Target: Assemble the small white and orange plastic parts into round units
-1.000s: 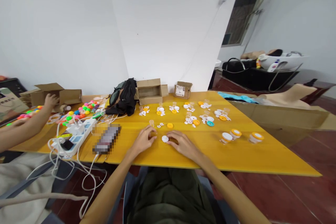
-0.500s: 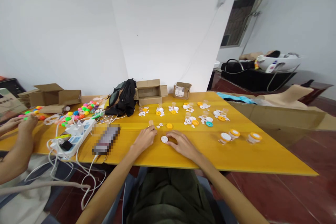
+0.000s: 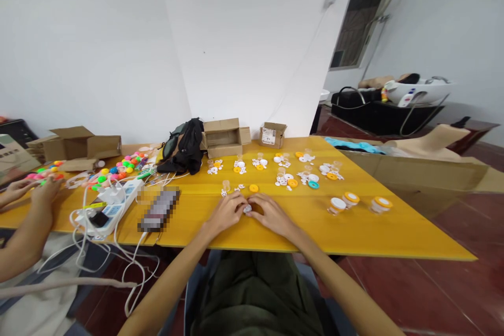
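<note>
A small white round disc [image 3: 247,209] lies at the table's front middle, partly hidden by fingers. My right hand [image 3: 271,214] curves around its right side, thumb and fingers closed on it. On the disc's left side, my left hand [image 3: 228,212] has its fingers bent and pressed together at the edge; whether they pinch a small piece I cannot make out. Just beyond my hands are a small clear cup [image 3: 226,185], small white dotted pieces [image 3: 239,188] and an orange ring-shaped lid [image 3: 254,188].
Several groups of clear cups, white pieces and coloured lids [image 3: 292,183] spread across the back. Closed jars [image 3: 381,205] stand at right. To the left are a phone [image 3: 159,210], a power strip [image 3: 118,210] with cables, coloured balls [image 3: 128,165] and another person's hands [image 3: 45,189].
My left hand has moved right, from beside the clear cup to the white disc, uncovering small white pieces by the cup. My right hand stays around the disc.
</note>
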Action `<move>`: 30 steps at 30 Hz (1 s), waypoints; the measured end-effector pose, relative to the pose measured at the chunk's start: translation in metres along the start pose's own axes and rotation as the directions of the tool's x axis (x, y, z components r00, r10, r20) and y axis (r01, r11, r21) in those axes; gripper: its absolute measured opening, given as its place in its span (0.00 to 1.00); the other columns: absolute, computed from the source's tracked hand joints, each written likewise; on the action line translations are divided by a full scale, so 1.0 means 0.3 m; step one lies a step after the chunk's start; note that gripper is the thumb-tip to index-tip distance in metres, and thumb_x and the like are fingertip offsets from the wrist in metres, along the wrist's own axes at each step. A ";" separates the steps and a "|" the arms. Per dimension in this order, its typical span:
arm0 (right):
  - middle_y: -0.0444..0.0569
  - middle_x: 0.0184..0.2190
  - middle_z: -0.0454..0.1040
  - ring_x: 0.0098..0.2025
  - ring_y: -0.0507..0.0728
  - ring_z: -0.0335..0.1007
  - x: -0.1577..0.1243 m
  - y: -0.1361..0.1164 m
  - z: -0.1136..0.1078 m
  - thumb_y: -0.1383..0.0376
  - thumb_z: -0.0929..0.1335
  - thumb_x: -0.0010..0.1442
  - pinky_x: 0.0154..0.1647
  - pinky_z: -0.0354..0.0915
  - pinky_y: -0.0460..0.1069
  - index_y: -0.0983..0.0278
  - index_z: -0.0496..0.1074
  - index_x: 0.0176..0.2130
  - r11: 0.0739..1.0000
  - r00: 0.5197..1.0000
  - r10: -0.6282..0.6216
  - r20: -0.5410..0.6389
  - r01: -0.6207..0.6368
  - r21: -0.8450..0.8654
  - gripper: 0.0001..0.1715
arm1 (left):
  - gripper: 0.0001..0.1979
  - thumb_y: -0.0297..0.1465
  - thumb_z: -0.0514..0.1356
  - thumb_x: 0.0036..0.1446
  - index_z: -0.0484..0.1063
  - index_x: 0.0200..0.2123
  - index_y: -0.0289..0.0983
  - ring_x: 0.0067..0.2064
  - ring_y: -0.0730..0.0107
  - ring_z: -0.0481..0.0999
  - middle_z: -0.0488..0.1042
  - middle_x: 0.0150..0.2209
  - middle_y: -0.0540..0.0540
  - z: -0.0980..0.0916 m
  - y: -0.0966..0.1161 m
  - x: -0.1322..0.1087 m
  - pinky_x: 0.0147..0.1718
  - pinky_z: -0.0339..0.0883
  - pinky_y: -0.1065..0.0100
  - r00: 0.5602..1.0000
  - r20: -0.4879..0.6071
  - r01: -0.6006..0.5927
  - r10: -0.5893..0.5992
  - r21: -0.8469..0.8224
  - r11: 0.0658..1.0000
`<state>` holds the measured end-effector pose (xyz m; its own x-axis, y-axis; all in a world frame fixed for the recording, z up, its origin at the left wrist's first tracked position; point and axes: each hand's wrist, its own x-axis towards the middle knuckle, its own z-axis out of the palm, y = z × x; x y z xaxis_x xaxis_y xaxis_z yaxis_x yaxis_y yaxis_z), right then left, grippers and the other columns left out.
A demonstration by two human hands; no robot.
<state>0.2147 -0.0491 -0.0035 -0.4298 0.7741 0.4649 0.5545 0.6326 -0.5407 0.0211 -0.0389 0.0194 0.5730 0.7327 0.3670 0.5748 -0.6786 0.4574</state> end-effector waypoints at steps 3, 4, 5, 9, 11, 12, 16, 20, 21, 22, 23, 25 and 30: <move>0.50 0.42 0.79 0.47 0.60 0.75 0.006 0.000 0.003 0.66 0.71 0.61 0.50 0.69 0.54 0.60 0.76 0.39 1.000 1.000 0.001 -0.003 -0.001 0.015 0.04 | 0.11 0.25 0.55 0.63 0.78 0.36 0.39 0.39 0.66 0.75 0.76 0.37 0.45 0.002 0.004 -0.001 0.43 0.69 0.67 1.000 0.014 0.005 -0.005 -0.007 1.000; 0.50 0.42 0.79 0.46 0.60 0.75 0.007 0.001 0.005 0.66 0.71 0.61 0.50 0.69 0.54 0.60 0.76 0.39 1.000 1.000 0.001 -0.004 -0.001 0.020 0.04 | 0.11 0.25 0.55 0.62 0.78 0.36 0.39 0.39 0.65 0.75 0.76 0.37 0.45 0.001 0.003 -0.003 0.43 0.69 0.66 1.000 0.014 0.008 -0.008 -0.008 1.000; 0.51 0.42 0.79 0.46 0.60 0.75 0.008 0.002 0.006 0.66 0.71 0.61 0.50 0.69 0.54 0.60 0.76 0.38 1.000 1.000 0.001 -0.006 -0.001 0.024 0.03 | 0.11 0.25 0.55 0.62 0.78 0.36 0.39 0.39 0.65 0.75 0.76 0.37 0.45 0.001 0.002 -0.004 0.43 0.69 0.66 1.000 0.013 0.009 -0.009 -0.010 1.000; 0.50 0.42 0.79 0.46 0.59 0.75 0.009 0.003 0.009 0.65 0.70 0.62 0.50 0.69 0.54 0.59 0.76 0.39 0.999 1.000 0.000 -0.015 0.000 0.035 0.03 | 0.11 0.25 0.55 0.63 0.79 0.37 0.39 0.40 0.65 0.75 0.76 0.38 0.45 -0.003 -0.006 -0.013 0.44 0.69 0.66 1.000 0.005 -0.004 0.004 -0.015 1.000; 0.50 0.42 0.79 0.46 0.59 0.75 0.008 0.003 0.009 0.65 0.70 0.62 0.50 0.69 0.54 0.59 0.76 0.38 1.000 1.000 -0.001 -0.017 0.001 0.031 0.02 | 0.12 0.25 0.55 0.63 0.79 0.37 0.39 0.40 0.65 0.75 0.76 0.38 0.44 -0.003 -0.009 -0.017 0.44 0.69 0.66 1.000 0.006 -0.010 0.010 -0.007 1.000; 0.50 0.42 0.79 0.46 0.59 0.75 0.008 0.002 0.009 0.65 0.70 0.62 0.50 0.69 0.54 0.59 0.76 0.38 1.000 1.000 -0.001 -0.019 0.002 0.028 0.02 | 0.12 0.25 0.55 0.63 0.79 0.38 0.39 0.40 0.66 0.75 0.77 0.38 0.44 -0.003 -0.010 -0.018 0.44 0.69 0.67 1.000 0.007 -0.012 0.012 0.000 1.000; 0.50 0.41 0.79 0.46 0.59 0.75 0.008 0.000 0.011 0.64 0.70 0.63 0.50 0.69 0.54 0.59 0.76 0.37 1.000 1.000 -0.003 -0.025 0.004 0.013 0.02 | 0.12 0.26 0.55 0.64 0.80 0.38 0.39 0.40 0.66 0.75 0.77 0.38 0.44 -0.005 -0.012 -0.022 0.44 0.69 0.67 1.000 0.009 -0.022 0.022 0.009 1.000; 0.50 0.41 0.79 0.45 0.59 0.75 0.009 0.001 0.013 0.64 0.70 0.63 0.49 0.69 0.54 0.60 0.75 0.37 1.000 1.000 -0.012 -0.028 0.012 0.005 0.02 | 0.12 0.27 0.56 0.64 0.80 0.36 0.39 0.39 0.66 0.75 0.76 0.37 0.45 -0.010 -0.008 -0.016 0.43 0.68 0.66 1.000 0.003 0.012 -0.012 -0.042 0.999; 0.50 0.41 0.79 0.45 0.59 0.75 0.009 0.001 0.013 0.64 0.70 0.63 0.49 0.69 0.54 0.60 0.75 0.37 1.000 0.999 -0.016 -0.031 0.016 0.004 0.02 | 0.11 0.27 0.56 0.63 0.80 0.35 0.39 0.39 0.66 0.75 0.76 0.36 0.45 -0.010 -0.007 -0.012 0.43 0.68 0.66 1.000 -0.003 0.030 -0.030 -0.064 0.998; 0.50 0.41 0.79 0.45 0.59 0.75 0.009 0.001 0.013 0.64 0.70 0.63 0.49 0.69 0.54 0.60 0.75 0.37 1.000 0.999 -0.021 -0.034 0.021 0.003 0.02 | 0.11 0.27 0.57 0.63 0.80 0.34 0.39 0.38 0.66 0.75 0.76 0.36 0.46 -0.010 -0.006 -0.007 0.43 0.68 0.66 0.999 -0.008 0.050 -0.051 -0.087 0.995; 0.50 0.41 0.79 0.45 0.59 0.75 0.010 0.000 0.012 0.64 0.70 0.63 0.49 0.69 0.54 0.60 0.75 0.37 1.000 0.999 -0.025 -0.036 0.025 0.002 0.02 | 0.10 0.27 0.58 0.62 0.80 0.33 0.39 0.38 0.67 0.74 0.76 0.35 0.46 -0.009 -0.006 -0.002 0.43 0.68 0.66 0.997 -0.013 0.070 -0.072 -0.111 0.991; 0.50 0.41 0.79 0.45 0.59 0.75 0.010 -0.002 0.010 0.65 0.70 0.62 0.49 0.69 0.53 0.60 0.75 0.36 1.000 0.999 -0.031 -0.035 0.031 -0.002 0.01 | 0.09 0.26 0.59 0.60 0.80 0.31 0.38 0.37 0.67 0.74 0.75 0.35 0.47 -0.003 -0.008 0.008 0.41 0.68 0.67 0.994 -0.018 0.105 -0.109 -0.159 0.982; 0.50 0.40 0.79 0.45 0.59 0.75 0.009 -0.007 0.006 0.67 0.70 0.61 0.48 0.69 0.54 0.60 0.75 0.36 0.999 0.999 -0.036 -0.037 0.035 -0.009 0.02 | 0.05 0.26 0.63 0.55 0.79 0.28 0.37 0.36 0.69 0.73 0.74 0.35 0.47 0.011 -0.022 0.025 0.37 0.68 0.68 0.985 0.006 0.165 -0.170 -0.284 0.945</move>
<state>0.2113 -0.0483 -0.0025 -0.4230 0.7495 0.5092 0.5451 0.6594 -0.5178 0.0236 -0.0292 0.0166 0.4700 0.8373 0.2793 0.4716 -0.5057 0.7224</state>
